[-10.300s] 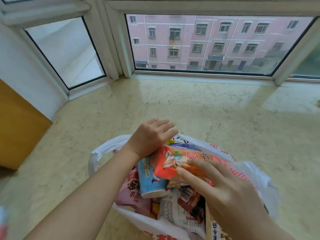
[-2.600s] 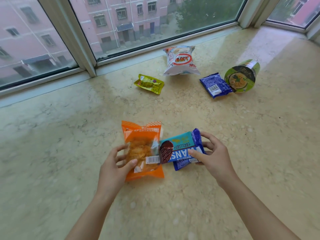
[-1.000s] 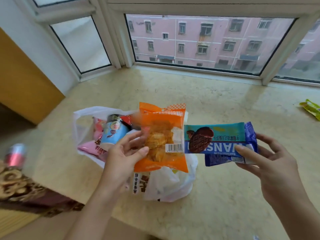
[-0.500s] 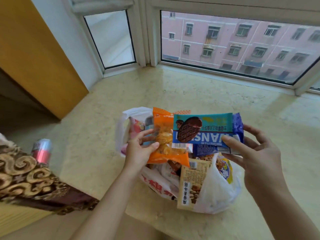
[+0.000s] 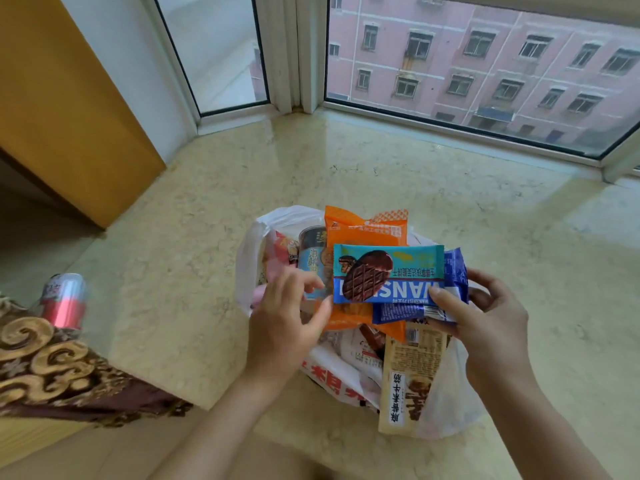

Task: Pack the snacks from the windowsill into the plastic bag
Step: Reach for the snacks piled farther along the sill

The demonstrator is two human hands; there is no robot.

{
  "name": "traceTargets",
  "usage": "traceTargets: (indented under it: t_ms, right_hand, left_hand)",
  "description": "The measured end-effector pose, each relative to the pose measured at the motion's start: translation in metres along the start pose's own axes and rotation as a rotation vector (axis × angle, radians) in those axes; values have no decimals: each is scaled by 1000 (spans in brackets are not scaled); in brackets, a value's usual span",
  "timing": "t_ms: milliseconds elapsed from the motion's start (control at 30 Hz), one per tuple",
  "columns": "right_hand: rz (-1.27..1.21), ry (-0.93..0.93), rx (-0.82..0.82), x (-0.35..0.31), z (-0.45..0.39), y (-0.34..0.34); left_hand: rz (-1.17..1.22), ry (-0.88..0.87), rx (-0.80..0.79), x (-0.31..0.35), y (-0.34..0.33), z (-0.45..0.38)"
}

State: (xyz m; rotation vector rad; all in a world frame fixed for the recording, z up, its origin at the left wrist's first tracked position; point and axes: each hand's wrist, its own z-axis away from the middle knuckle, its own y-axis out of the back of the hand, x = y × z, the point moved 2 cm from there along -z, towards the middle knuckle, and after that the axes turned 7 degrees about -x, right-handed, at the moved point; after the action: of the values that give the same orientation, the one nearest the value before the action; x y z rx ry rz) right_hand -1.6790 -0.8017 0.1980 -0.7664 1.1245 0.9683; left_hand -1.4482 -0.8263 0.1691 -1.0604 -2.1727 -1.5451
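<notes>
The white plastic bag [image 5: 450, 407] with red print lies open on the marble windowsill [image 5: 398, 181], stuffed with snacks: a blue cup [image 5: 311, 263], a pink packet [image 5: 278, 258], and a long beige packet [image 5: 410, 372] sticking out at the front. An orange snack packet [image 5: 363, 228] rests on top of the contents. My left hand [image 5: 285, 323] hovers at its lower left edge, fingers spread and blurred, thumb at the packet's edge. My right hand [image 5: 485, 327] grips a teal-and-blue biscuit packet [image 5: 388, 273] with a second dark blue packet [image 5: 455, 271] under it, held over the bag's mouth.
A red drink can [image 5: 64, 299] stands at the left by a brown-and-gold patterned cloth [image 5: 52, 368]. A yellow wooden panel [image 5: 69, 98] rises at the far left. Window frames [image 5: 294, 53] border the sill at the back.
Both hands came down onto the bag. The orange packet now rests on the bag's contents and my left hand's fingers have come off it. The blue packets stay in my right hand.
</notes>
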Motion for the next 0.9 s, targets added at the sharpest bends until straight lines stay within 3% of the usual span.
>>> traceTargets:
  t_ms: [67,133,200,333,567,900]
  right_hand:
    - [11,-2,3,3,-2,1]
    - [20,-1,-3,4,-3,2]
    - [12,3,-11,4,-3,2]
    - [-6,9,-29,3,-1,1]
    - [-14,31,-31,4,4,2]
    - [44,106,-194,-16,8,17]
  left_hand:
    - [-99,-330,-114,2,-7,18]
    - [-250,-534,-284,-4,-19,33]
    - [-389,-571,-377,-11,-29,41]
    - [-404,-479,-465,-14,-35,47]
    - [-508,-619,-293,-19,-27,60]
    - [-400,-669,-116,34,13,47]
